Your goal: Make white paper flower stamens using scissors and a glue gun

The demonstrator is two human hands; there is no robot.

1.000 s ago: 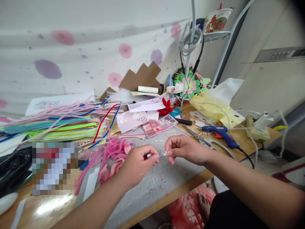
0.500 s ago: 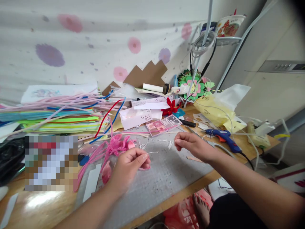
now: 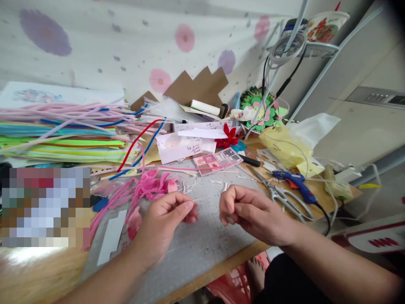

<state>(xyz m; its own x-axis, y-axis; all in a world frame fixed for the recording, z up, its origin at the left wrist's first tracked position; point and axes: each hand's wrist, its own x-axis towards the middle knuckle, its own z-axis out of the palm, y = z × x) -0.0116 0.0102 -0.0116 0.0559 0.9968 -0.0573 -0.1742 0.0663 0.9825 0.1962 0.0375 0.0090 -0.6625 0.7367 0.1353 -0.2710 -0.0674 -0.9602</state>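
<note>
The thin white strand sticks out of your left hand, pinched between thumb and forefinger just above the grey mat. Your right hand is near it but apart, curled into a loose fist; whether it holds anything cannot be told. Pink pipe cleaners lie beside your left hand, and scissors beside your right.

A wooden table carries a grey mat beneath the fingers. Pink pipe cleaners lie just left of them, scissors and a blue glue gun to their right, a paint palette just beyond.
</note>
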